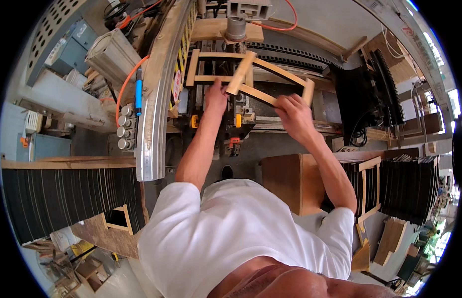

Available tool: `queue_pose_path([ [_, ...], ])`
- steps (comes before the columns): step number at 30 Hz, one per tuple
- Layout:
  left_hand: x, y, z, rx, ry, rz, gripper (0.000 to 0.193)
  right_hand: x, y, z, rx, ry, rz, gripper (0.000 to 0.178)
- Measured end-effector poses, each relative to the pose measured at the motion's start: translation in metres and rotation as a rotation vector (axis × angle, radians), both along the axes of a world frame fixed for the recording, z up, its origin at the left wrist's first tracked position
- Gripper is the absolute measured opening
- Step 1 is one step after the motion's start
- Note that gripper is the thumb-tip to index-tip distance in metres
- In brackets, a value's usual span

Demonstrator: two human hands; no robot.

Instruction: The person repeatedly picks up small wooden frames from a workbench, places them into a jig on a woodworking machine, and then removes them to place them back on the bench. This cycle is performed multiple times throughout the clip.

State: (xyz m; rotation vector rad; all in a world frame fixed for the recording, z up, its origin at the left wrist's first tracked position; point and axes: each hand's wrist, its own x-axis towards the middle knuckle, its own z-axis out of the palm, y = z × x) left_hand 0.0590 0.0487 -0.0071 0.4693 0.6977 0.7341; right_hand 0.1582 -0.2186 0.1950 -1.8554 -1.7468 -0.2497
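Note:
Two small rectangular wooden frames lie across each other over the machine in front of me. My right hand [294, 113] is closed round the near rail of the right frame [278, 72], by its right corner; that frame is tilted, and its wide left end piece overlaps the other frame. My left hand [216, 96] is at the near rail of the left frame [208, 78], fingers bent against it; part of its grip is hidden. Beneath both sits the machine bed, with orange-yellow knobs [238, 120] and a red clamp part [234, 141]. A metal cylinder [236, 29] hangs just beyond the frames.
A metal rail [152, 129] with a blue pen-like tool [138, 92] and round buttons [124, 121] runs along my left. Long rows of stacked dark-sided frames [67, 198] stand left and right. A brown wooden box [285, 184] is close by my right side. Black chain-like guides [387, 87] stand far right.

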Motion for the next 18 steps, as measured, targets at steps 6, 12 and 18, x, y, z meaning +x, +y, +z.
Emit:
queue_pose_path([
  [6, -0.041, -0.052, 0.014, 0.156, -0.233, -0.167, 0.024, 0.005, 0.121, -0.065, -0.007, -0.037, 0.190, 0.011],
  [12, -0.044, -0.056, 0.010, 0.086, -0.269, -0.093, 0.028, -0.004, 0.145, -0.091, -0.088, -0.107, 0.184, 0.019],
  [18, -0.031, -0.060, 0.011, 0.101, -0.320, 0.020, 0.027, 0.004, 0.156, -0.093, -0.152, -0.138, 0.218, 0.020],
])
